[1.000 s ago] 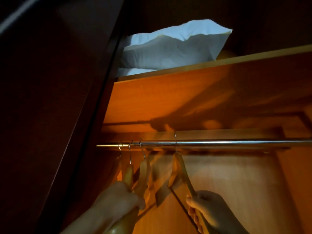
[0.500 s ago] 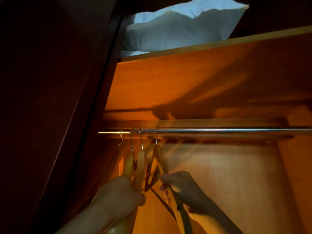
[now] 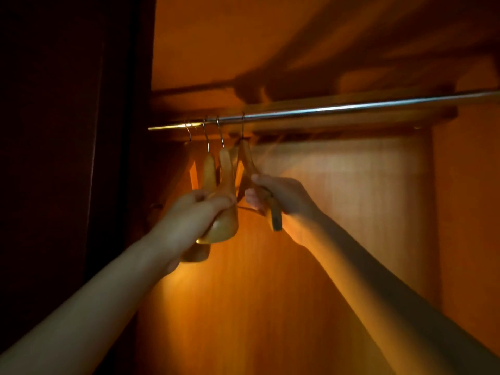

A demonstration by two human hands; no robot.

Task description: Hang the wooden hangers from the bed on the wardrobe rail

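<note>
A chrome wardrobe rail point(image 3: 338, 109) runs across the upper part of the head view. Several wooden hangers hang by their metal hooks at its left end. My left hand point(image 3: 193, 212) is closed around the near arms of the left group of hangers point(image 3: 226, 177). My right hand point(image 3: 278, 196) grips the near arm of the rightmost hanger point(image 3: 247, 163), whose hook sits on the rail a little to the right of the others. The far arms of the hangers are hidden behind the near ones.
The dark wardrobe side and door frame point(image 3: 81, 158) stand close on the left. The orange wooden back panel point(image 3: 338, 198) lies behind the rail, the shelf underside point(image 3: 243, 36) above it. The rail is bare to the right of the hangers.
The view has tilted down, so the pillow on the shelf is out of sight. My right hand has slid the rightmost hanger left along the rail, closer to the other hangers.
</note>
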